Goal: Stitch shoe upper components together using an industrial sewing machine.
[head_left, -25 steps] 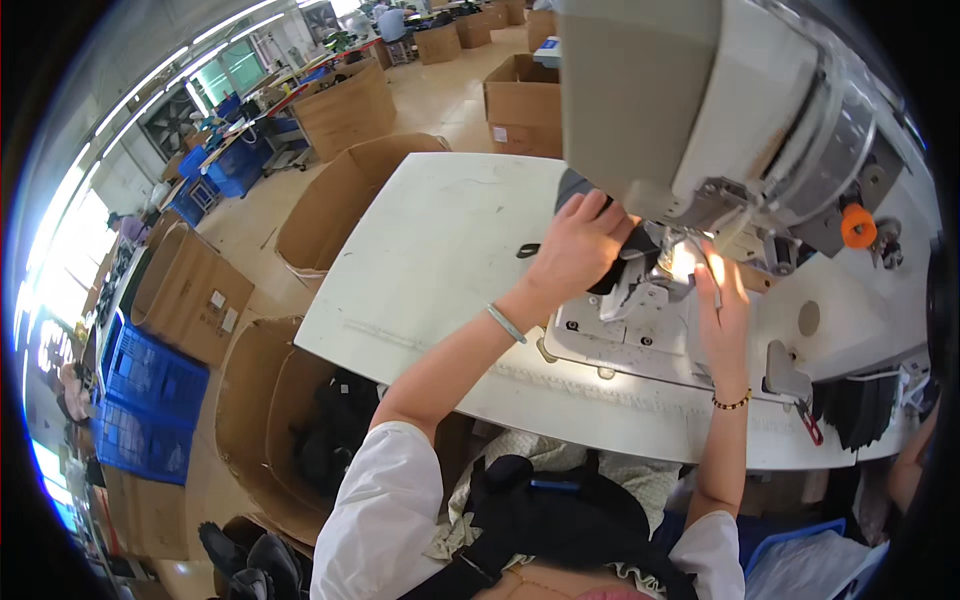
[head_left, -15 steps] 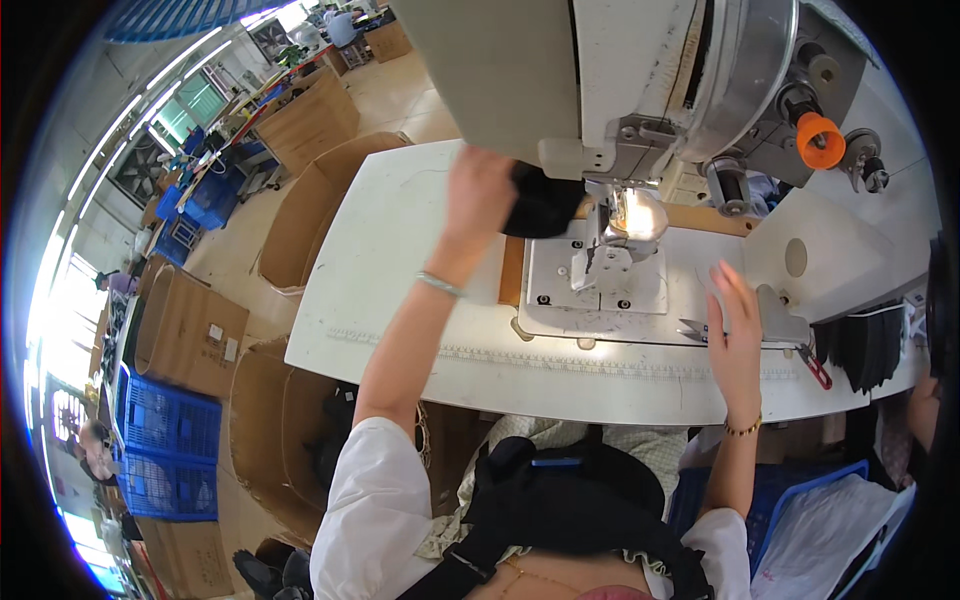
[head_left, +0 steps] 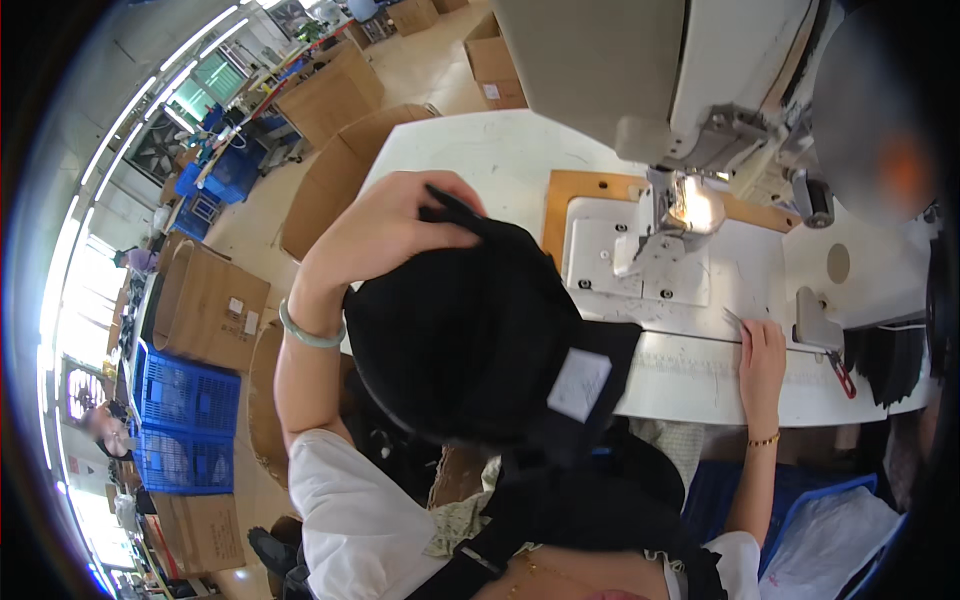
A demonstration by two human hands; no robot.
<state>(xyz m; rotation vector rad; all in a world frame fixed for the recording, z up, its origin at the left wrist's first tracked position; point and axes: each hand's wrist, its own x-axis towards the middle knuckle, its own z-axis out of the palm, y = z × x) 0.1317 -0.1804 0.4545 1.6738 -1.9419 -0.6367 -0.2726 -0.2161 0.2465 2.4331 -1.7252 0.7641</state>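
Note:
My left hand (head_left: 385, 228) pinches the edge of a black cap (head_left: 450, 330) and holds it up close, left of the sewing machine. The cap has a rounded crown and a white rectangular label (head_left: 580, 384) near its right end. It hides part of the table edge. On the right of the white table, my right hand (head_left: 762, 355) is closed over a pair of scissors (head_left: 734, 319). Only the thin blades show past the fingers; the handles are hidden.
The machine's lit needle area (head_left: 672, 215) stands over a metal plate (head_left: 590, 260) set in the white table (head_left: 450, 140). A red-handled tool (head_left: 843, 376) lies to the right, near dark hanging pieces (head_left: 890, 365). Cardboard boxes (head_left: 205, 305) and blue crates (head_left: 185, 420) stand on the left.
My left hand has brought the black cap from behind the needle area toward me and up. The right hand has come down from above the scissors and closed on them. The view has shifted.

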